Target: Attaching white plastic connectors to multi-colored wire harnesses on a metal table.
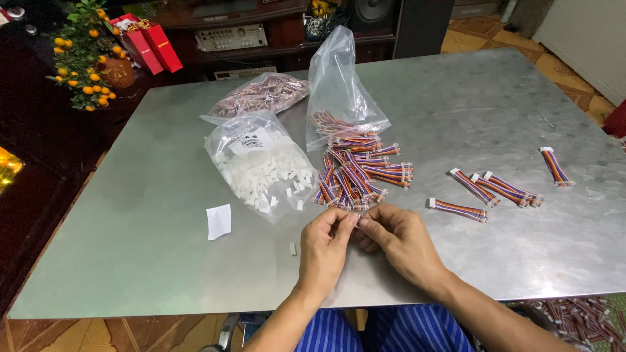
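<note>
My left hand [324,248] and my right hand [398,238] meet over the near part of a grey metal table [163,261], fingertips pinched together on a small wire harness piece [357,221] that is mostly hidden by the fingers. Just beyond lies a pile of multicoloured ribbon-wire harnesses [355,173]. To its left sits an open clear bag of small white plastic connectors [261,166], with one loose connector [293,248] near my left hand.
Finished harnesses with white ends lie to the right [499,189], one farther off [555,166]. Two more clear bags stand behind, one upright [339,85] and one holding wires [257,94]. A white paper slip [219,221] lies left. A small orange tree [85,52] stands beyond the table.
</note>
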